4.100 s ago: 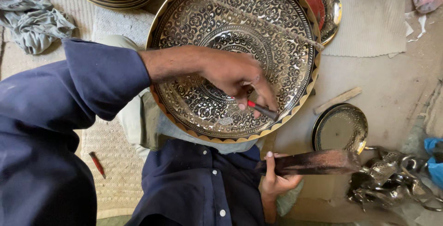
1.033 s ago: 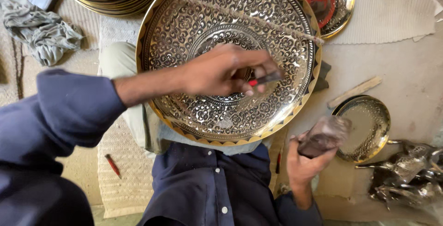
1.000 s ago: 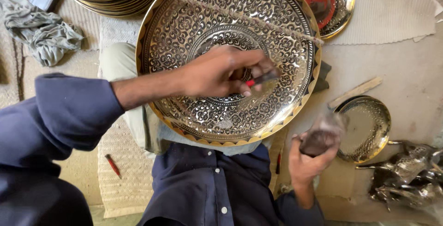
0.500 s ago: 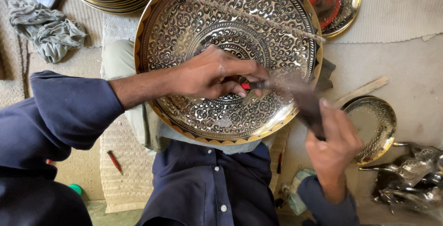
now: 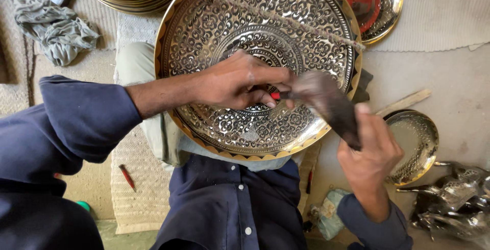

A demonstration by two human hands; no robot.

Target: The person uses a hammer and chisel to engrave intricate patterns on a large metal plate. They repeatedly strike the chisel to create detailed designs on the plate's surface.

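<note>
1. Resting on the person's lap, the large engraved brass tray [image 5: 258,63] tilted toward the camera, a twisted cord [image 5: 270,15] lying across its upper face.
2. The left hand [image 5: 240,81] pinched a red-tipped chisel [image 5: 276,96] closed against the tray's centre.
3. The right hand [image 5: 370,153] gripped a dark mallet [image 5: 326,104], its head touching the chisel's end.
4. Judged from this, good work called for a steady chisel angle and light, even taps.
5. A smaller brass dish [image 5: 416,145] lay on the floor nearby.
</note>
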